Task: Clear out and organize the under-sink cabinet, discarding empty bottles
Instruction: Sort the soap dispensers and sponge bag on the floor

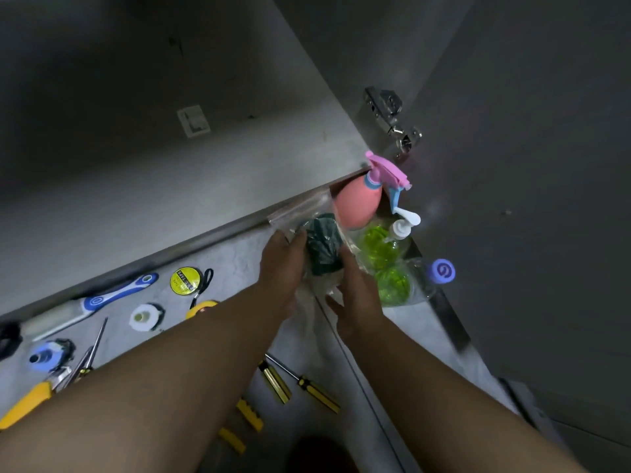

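Between the two hands sits a clear zip bag with a dark green bundle inside. The left hand grips one side and the right hand holds the other, fingers curled on the plastic. Just beyond the right hand stand a pink spray bottle, green soap bottles and a purple-capped clear bottle. Best, I'd say, to keep the bag level, check its seal, and set it apart from those bottles, which want checking for emptiness. Left of the left hand, a yellow roll reads "TAPE"; nothing else is legible.
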`<state>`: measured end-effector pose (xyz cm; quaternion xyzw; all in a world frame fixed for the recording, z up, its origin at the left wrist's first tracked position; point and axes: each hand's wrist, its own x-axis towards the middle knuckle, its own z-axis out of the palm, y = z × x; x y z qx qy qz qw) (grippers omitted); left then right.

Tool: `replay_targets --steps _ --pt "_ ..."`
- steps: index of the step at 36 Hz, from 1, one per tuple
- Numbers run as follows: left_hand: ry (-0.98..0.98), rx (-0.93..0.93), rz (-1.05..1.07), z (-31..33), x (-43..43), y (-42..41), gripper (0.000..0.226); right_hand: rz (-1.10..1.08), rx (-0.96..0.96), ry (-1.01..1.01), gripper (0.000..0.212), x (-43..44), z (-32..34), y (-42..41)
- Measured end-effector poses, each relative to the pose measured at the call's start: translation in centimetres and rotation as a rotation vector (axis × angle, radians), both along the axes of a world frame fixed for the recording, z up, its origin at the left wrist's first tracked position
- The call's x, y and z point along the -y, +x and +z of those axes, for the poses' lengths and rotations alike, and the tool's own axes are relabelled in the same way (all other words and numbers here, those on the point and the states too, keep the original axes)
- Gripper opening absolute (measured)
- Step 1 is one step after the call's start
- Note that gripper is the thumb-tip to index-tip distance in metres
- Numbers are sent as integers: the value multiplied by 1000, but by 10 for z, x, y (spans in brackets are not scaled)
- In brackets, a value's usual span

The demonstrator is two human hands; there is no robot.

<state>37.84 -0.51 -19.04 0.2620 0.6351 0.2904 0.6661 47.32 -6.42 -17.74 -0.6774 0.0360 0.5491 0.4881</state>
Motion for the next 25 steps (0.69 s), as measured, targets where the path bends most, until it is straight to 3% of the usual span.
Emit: replay_targets --steps 2,5,10,16,19,22,24,25 --pt "-7 17 21 -1 0 2 27 -31 75 -38 52 4 -5 -3" --pt "-35 48 36 0 -3 9 41 -1 101 -121 54 8 -9 -5" --pt "-7 -96 26 7 -21 23 44 80 119 -110 46 -5 -8 0" --pt "-34 92 88 16 -21 20 85 105 174 -174 43 -22 -13 8" --pt "-68 40 81 17 -6 8 97 114 204 -202 47 -25 -20 8" --pt "-27 -30 30 10 4 -1 63 98 198 -97 32 -26 -20 4" --pt "-3 18 -1 7 6 -1 30 30 202 -30 29 -26 -20 -2" --pt "-7 54 -34 7 5 0 25 14 203 -11 27 -26 -19 -4"
